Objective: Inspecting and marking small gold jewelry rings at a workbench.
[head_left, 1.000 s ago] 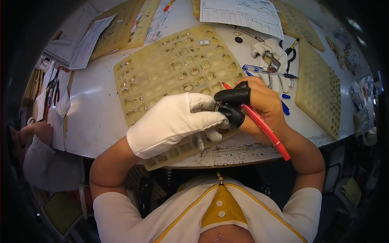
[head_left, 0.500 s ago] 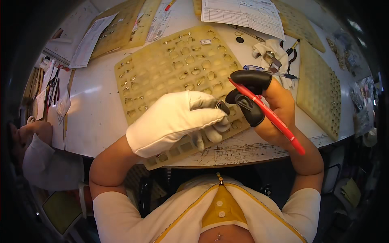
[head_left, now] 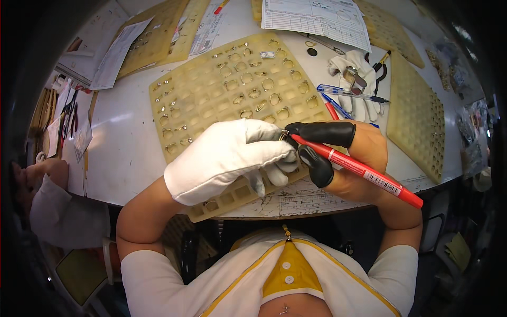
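In a white glove, my left hand point(head_left: 232, 158) pinches a small ring point(head_left: 284, 134) between thumb and forefinger, above the near edge of a yellowish ring tray point(head_left: 203, 119). Black finger cots cover the thumb and forefinger of my right hand point(head_left: 338, 150). That hand grips a red marker pen point(head_left: 364, 171), whose tip reaches the ring or lies right beside it; contact is too small to make out. Several rings sit in the tray's rows of small pockets, and a little white tag point(head_left: 268, 54) rests near its far edge.
Blue pens point(head_left: 348, 94), another red pen point(head_left: 331, 111) and a white glove point(head_left: 364, 105) lie right of the tray. A second ring tray point(head_left: 417, 116) stands farther right. Printed forms point(head_left: 317, 21) cover the back. At far left, another person's arm point(head_left: 50, 171) rests by the table.
My right hand has brought the marker left and down to the ring, turning the pen flatter. This uncovers the second red pen and a blue pen. My left hand stays almost still.
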Demonstrator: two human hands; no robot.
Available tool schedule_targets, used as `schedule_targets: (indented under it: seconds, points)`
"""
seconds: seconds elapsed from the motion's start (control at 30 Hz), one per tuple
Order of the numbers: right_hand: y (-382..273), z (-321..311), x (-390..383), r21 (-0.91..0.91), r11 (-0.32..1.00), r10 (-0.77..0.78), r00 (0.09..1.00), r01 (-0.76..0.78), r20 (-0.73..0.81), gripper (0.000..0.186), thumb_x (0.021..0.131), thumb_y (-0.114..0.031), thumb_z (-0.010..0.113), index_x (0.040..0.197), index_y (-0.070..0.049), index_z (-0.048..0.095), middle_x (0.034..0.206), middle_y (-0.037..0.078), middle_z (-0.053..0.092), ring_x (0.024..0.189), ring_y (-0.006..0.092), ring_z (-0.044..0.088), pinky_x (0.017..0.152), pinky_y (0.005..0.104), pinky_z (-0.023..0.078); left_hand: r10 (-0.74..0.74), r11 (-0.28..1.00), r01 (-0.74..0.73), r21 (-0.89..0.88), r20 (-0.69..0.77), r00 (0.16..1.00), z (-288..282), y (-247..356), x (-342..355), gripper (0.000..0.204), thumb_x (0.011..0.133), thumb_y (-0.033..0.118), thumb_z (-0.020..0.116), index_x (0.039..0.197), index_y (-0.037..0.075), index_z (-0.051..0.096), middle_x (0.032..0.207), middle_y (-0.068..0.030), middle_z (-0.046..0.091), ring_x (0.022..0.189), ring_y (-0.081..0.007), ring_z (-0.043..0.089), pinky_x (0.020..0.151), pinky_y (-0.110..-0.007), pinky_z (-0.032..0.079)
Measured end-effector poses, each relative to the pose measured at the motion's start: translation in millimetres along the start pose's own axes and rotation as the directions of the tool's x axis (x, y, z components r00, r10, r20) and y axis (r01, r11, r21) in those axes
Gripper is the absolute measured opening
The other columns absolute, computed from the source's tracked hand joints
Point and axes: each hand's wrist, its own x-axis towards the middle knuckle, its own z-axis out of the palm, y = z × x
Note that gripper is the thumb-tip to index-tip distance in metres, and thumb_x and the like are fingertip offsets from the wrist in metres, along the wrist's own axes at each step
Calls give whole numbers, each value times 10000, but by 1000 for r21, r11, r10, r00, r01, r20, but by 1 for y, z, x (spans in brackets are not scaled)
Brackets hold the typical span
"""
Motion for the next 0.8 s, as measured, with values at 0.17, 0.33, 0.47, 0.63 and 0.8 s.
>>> schedule_targets:
  seconds: [0.17, 0.33, 0.47, 0.63, 0.8]
  points:
    - [4, 3, -3, -5, 999, -39, 999, 39, -15, 240, 628, -30, 745, 841, 13, 644, 635, 102, 607, 495, 226, 589, 450, 283, 453, 79, 992, -78, 100, -4, 997, -2, -3, -1, 298, 886, 194, 588, 1062, -46, 577, 939, -123, 650, 713, -166, 639, 540, -247, 504]
    - [6, 3, -2, -10, 998, -55, 998, 55, -6, 240, 631, -22, 739, 847, 4, 637, 608, 88, 580, 455, 211, 543, 421, 286, 409, 44, 997, -45, 56, 6, 999, -1, 0, 0, 284, 889, 193, 584, 1047, -42, 578, 919, -108, 647, 726, -147, 628, 553, -244, 505]
    - [5, 5, -1, -12, 997, -72, 997, 71, -33, 224, 632, -3, 727, 832, 9, 627, 611, 108, 581, 471, 238, 555, 425, 299, 421, 48, 992, -49, 112, 8, 999, 1, 4, -1, 284, 885, 213, 581, 1026, -33, 586, 899, -92, 645, 718, -128, 614, 564, -232, 497]
    - [6, 5, -2, -26, 997, -77, 997, 77, -12, 222, 619, 5, 718, 820, 15, 622, 605, 108, 574, 474, 240, 561, 425, 302, 430, 41, 996, -41, 75, 3, 999, 0, 0, 0, 283, 887, 215, 584, 1026, -31, 586, 895, -86, 646, 719, -121, 612, 558, -233, 497]
    - [5, 5, -2, -29, 997, -74, 997, 74, -17, 212, 616, 12, 708, 809, 12, 622, 603, 106, 569, 458, 237, 543, 415, 305, 415, 37, 992, -32, 123, -39, 999, 2, 2, -2, 273, 878, 223, 593, 1008, -16, 605, 872, -73, 660, 676, -104, 607, 568, -217, 475]
